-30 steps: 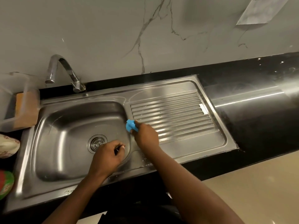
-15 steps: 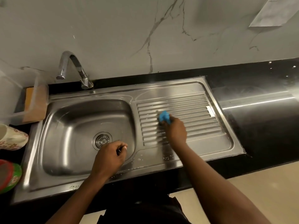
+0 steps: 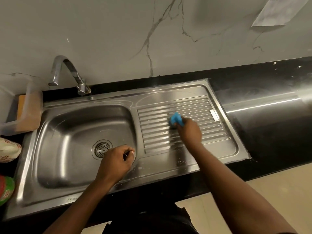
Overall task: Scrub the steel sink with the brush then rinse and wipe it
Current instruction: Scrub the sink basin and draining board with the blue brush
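Observation:
The steel sink [image 3: 70, 132] has a bowl on the left with a round drain [image 3: 101, 149] and a ribbed drainboard [image 3: 211, 142] on the right. My right hand [image 3: 190, 130] presses a small blue brush [image 3: 176, 119] onto the ribs near the drainboard's middle. My left hand [image 3: 116, 162] is curled into a loose fist over the bowl's right front corner, beside the drain; it seems to pinch something small and dark that I cannot make out. Soapy droplets speckle the front rim.
A chrome tap [image 3: 67, 73] stands behind the bowl, no water running. A clear plastic tub [image 3: 25, 115] with an orange sponge sits left of the sink, patterned crockery [image 3: 8, 149] below it. Black countertop [image 3: 270, 124] stretches right; marble wall behind.
My right hand has slid the blue brush rightward, from the bowl's edge onto the middle of the drainboard. The left hand has stayed by the drain.

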